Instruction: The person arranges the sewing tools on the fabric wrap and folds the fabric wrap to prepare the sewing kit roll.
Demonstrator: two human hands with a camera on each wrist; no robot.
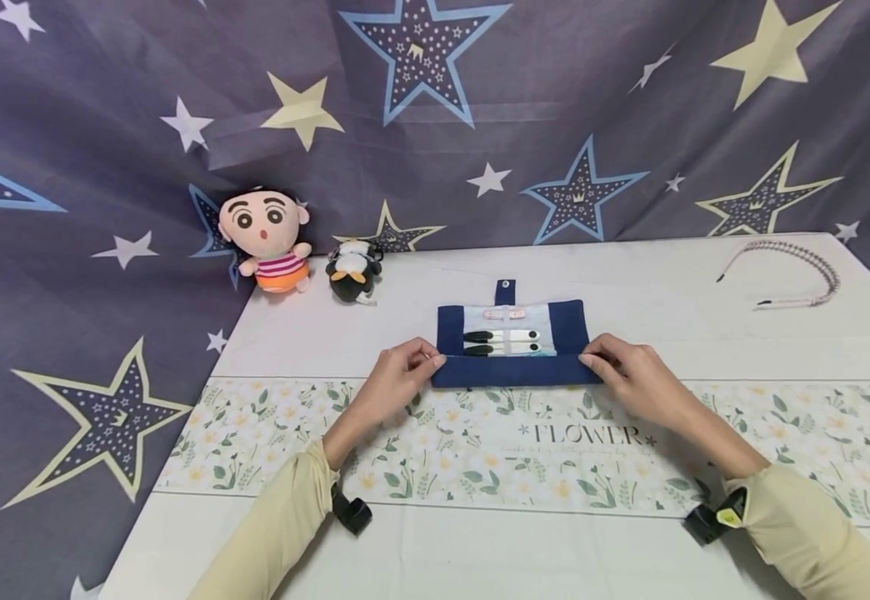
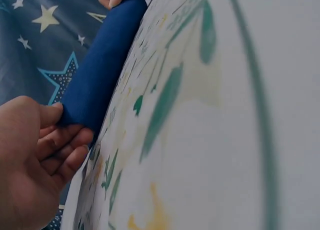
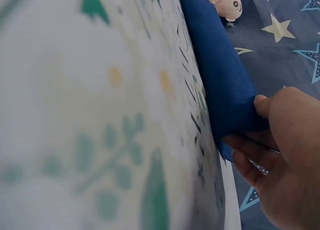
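Note:
A navy fabric roll-up case [image 1: 516,372] lies on the table, its near edge folded over into a thick band. On its pale lining, two white tools with black ends [image 1: 501,336] and a small pinkish item [image 1: 505,314] sit under a light strap; what kind they are is too small to tell. My left hand [image 1: 399,377] pinches the left end of the folded band between thumb and fingers. At the right end, my right hand [image 1: 633,377] pinches it likewise. Both wrist views show the band [image 2: 102,65] as a rounded blue roll. A tab with a snap [image 1: 506,292] sticks out at the far side.
A plush doll [image 1: 273,242] and a small penguin plush [image 1: 353,272] sit at the back left. A braided headband [image 1: 817,267] lies at the back right. The table has a flowered strip [image 1: 292,433] across it, and a star-printed curtain [image 1: 435,167] hangs behind.

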